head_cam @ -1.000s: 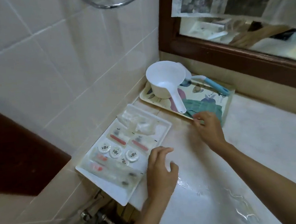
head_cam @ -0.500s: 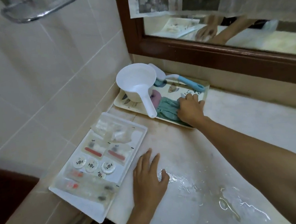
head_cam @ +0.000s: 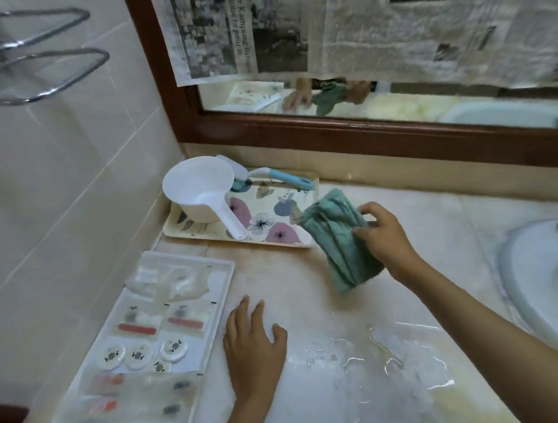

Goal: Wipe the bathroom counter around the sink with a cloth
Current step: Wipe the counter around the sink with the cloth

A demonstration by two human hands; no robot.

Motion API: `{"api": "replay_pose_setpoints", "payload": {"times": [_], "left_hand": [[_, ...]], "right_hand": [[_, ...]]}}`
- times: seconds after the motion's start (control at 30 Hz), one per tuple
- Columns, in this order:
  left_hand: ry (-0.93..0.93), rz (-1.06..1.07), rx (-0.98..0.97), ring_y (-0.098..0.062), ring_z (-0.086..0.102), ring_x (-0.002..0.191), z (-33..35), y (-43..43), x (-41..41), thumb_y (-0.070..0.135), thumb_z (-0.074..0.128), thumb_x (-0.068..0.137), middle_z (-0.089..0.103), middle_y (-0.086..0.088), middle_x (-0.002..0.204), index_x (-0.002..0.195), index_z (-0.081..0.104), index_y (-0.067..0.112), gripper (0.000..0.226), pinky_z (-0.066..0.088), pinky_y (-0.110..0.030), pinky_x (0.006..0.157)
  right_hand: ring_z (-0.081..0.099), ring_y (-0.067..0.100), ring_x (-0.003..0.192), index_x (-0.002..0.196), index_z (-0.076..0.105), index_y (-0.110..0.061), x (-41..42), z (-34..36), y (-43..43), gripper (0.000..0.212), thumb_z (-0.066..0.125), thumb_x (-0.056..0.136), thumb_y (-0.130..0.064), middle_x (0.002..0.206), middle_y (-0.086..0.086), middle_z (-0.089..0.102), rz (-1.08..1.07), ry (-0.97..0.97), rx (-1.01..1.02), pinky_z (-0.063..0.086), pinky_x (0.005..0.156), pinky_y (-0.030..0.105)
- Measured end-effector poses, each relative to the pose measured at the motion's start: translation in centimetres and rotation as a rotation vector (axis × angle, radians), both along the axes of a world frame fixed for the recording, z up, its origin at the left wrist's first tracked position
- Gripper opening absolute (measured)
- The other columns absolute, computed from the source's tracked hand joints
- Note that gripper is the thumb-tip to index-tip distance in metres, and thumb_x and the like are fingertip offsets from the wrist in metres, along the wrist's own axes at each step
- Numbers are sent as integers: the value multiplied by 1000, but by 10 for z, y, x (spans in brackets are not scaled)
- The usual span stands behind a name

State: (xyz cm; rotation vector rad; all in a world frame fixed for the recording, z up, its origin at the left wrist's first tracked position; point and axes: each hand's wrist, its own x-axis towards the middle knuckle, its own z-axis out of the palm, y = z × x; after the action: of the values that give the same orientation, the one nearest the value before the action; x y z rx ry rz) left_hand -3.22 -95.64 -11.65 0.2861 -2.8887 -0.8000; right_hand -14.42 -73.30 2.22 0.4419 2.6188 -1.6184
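A teal cloth [head_cam: 337,239] hangs crumpled above the pale marble counter [head_cam: 451,227], just right of the floral tray. My right hand [head_cam: 383,238] pinches it at its upper right side. My left hand [head_cam: 252,348] rests flat on the counter, fingers spread, beside the white tray. A puddle of water [head_cam: 385,348] glistens on the counter between my arms. The white sink [head_cam: 540,290] is set into the counter at the right.
A floral tray [head_cam: 273,236] at the back holds a white scoop [head_cam: 200,192] and a blue-handled brush [head_cam: 287,176]. A white tray [head_cam: 203,357] of toiletry packets overhangs the counter's left front edge. A wood-framed mirror [head_cam: 366,136] with newspaper over it stands behind.
My right hand has lifted the teal cloth off the floral tray and brought it right, over the counter. My left hand stays flat on the counter.
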Motion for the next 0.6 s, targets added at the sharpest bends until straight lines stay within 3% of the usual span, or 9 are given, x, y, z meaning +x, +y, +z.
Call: {"api": "replay_pose_setpoints", "payload": {"times": [0.07,0.17,0.27,0.3,0.37,0.43,0.47,0.5,0.6], "left_hand": [[-3,-8,0,-26,43,129,-2,1,0,28,66,79,49,-3,144,125,63,17,48,41,-44,101],[-6,-9,-2,-28,42,132,-3,1,3,23,71,80,48,-4,146,127,63,16,48,38,-45,104],[-57,19,33,-27,35,137,-2,1,2,22,66,84,42,-2,151,132,59,16,49,30,-42,111],[-84,34,46,-27,32,139,1,3,1,23,65,84,40,-2,152,133,59,16,49,28,-42,112],[-129,61,70,-26,28,140,8,11,-4,23,65,84,37,-1,154,130,60,19,47,27,-43,111],[-97,27,90,-26,29,139,15,24,-8,20,67,82,38,-2,152,124,64,20,43,30,-44,108],[-60,-19,93,-27,31,137,17,33,-11,17,68,80,39,-2,150,122,65,19,42,32,-44,107],[-24,-74,94,-27,34,136,18,43,-15,14,68,79,41,-3,149,120,66,19,41,34,-44,105],[13,-188,56,-27,36,135,20,73,-39,15,67,80,41,-3,149,122,64,17,42,34,-44,105]], "right_hand": [[63,29,84,93,60,-23,26,-10,36,23,51,88,-2,98,13,67,-152,-124,-155,50,74,36],[60,29,82,92,64,-22,65,-33,85,25,53,84,-1,101,19,67,-243,-260,-25,47,74,35],[54,32,100,120,60,-17,100,-58,120,37,50,86,-7,121,17,61,-235,-311,486,45,83,36],[49,35,113,131,52,-15,109,-68,128,42,50,89,-15,133,17,53,-194,-286,693,42,92,39],[27,35,138,146,32,-18,124,-88,134,56,39,95,-41,155,11,29,-59,-263,895,27,110,43],[5,29,147,152,15,-27,132,-107,128,74,1,90,-63,162,3,6,86,-279,932,16,115,40],[-1,26,148,153,10,-30,133,-114,121,79,-13,84,-62,162,2,0,113,-263,924,13,116,38],[-6,24,148,153,7,-31,131,-119,113,78,-15,83,-58,162,0,-4,99,-237,901,10,116,38],[-16,17,147,153,1,-25,121,-122,86,66,9,92,-48,161,-3,-12,103,-155,884,-8,115,33]]}}
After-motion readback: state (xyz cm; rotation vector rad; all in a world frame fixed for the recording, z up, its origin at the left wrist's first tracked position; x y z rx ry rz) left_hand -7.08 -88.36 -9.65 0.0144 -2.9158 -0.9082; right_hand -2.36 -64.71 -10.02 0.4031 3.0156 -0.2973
